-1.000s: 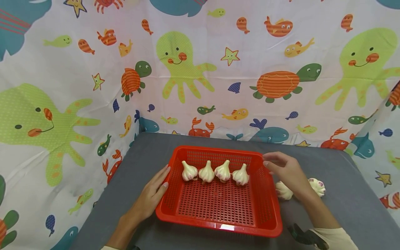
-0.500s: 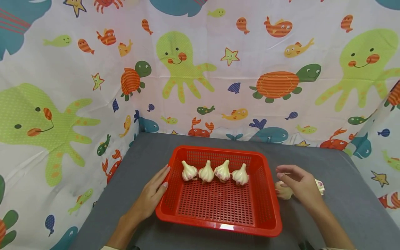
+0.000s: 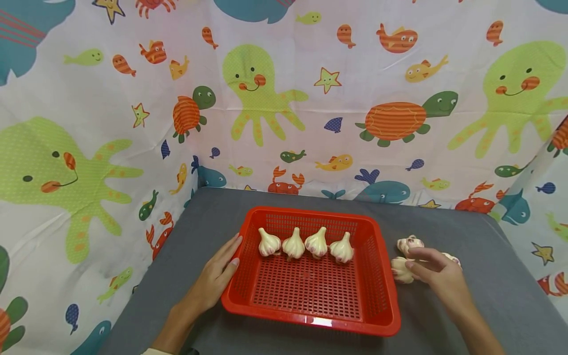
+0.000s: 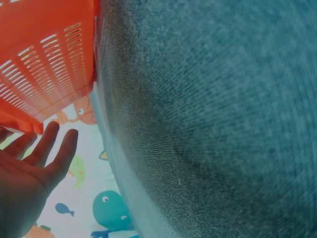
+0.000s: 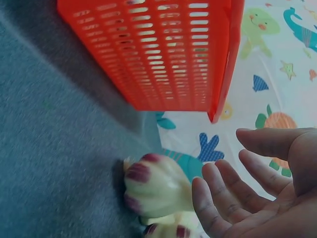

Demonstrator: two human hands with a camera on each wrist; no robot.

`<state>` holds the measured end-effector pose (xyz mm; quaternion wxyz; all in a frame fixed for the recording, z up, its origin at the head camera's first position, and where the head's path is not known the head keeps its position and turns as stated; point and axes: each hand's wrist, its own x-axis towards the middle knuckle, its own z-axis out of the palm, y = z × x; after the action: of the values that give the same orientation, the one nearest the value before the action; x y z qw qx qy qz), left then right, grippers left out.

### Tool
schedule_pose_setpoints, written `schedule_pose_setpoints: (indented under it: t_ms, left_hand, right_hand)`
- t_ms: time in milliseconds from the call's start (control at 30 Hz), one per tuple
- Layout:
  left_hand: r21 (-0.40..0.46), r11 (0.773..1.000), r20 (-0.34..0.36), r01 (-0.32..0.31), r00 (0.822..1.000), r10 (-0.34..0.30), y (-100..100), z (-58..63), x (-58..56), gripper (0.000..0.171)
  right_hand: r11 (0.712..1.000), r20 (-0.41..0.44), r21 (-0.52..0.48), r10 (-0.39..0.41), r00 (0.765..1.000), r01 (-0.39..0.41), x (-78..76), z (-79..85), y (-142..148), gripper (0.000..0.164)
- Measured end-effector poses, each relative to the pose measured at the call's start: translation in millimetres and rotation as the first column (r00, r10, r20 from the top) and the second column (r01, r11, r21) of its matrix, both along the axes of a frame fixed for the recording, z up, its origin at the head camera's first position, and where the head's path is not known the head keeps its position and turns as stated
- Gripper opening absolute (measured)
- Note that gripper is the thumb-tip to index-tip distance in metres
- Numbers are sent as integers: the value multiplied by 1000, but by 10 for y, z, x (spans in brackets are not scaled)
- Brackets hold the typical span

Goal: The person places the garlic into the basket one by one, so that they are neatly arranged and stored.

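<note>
Rectangular red plastic basket (image 3: 275, 312) on a dark grey cloth-covered table (image 3: 222, 207). Slotted side walls, grid floor, smooth flared rim, bright glare spot on the near edge. Long axis runs left-right, slightly skewed, right end a touch nearer the person. Stands level, opening up.

Inside, along the far wall: four cream-white garlic bulbs (image 3: 269, 244) in one row, glossy, ribbed, round-bodied, faint purple tinge low down. Narrow necks all up/toward the back, root ends toward the person. Leftmost neck leans a bit left, the other three a bit right. Can't tell if they stand or lean on the wall.

More outside, right of the basket: loose cream garlic bulbs with purple patches (image 3: 402, 270), three visible, grouped close together, partly behind the hand. Axes unclear there. Right wrist view shows one up close, fat and shiny, blotches dark purple; another just below, cut by frame edge.

Left hand (image 3: 215, 278): fingers extended, thumb apart, laid against the basket's left rim, not wrapped round it. Right hand (image 3: 443, 278): half open, fingers loosely bent, thumb well apart, at the loose bulbs, nothing gripped; fingertip contact can't be told.

Behind: white curtain with colourful sea-animal prints (image 3: 306, 113).
</note>
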<state>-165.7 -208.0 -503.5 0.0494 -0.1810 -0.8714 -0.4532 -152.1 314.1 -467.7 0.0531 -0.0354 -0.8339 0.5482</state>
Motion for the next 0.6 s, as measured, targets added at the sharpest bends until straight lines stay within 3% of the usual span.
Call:
schedule_pose_setpoints:
  t_ms: [167, 433, 600]
  left_hand:
    - [4, 1000, 1, 3, 1000, -3, 0, -1, -1, 57]
    - [4, 1000, 1, 7, 1000, -7, -6, -8, -4, 57]
    - [-1, 1000, 0, 1, 1000, -1, -8, -7, -7, 56]
  right_hand:
    - [998, 42, 36, -49, 998, 48, 18, -66, 57, 40]
    - [990, -22, -20, -143, 989, 143, 61, -126, 116, 30]
    - [980, -1, -51, -191, 982, 190, 55, -146, 148, 28]
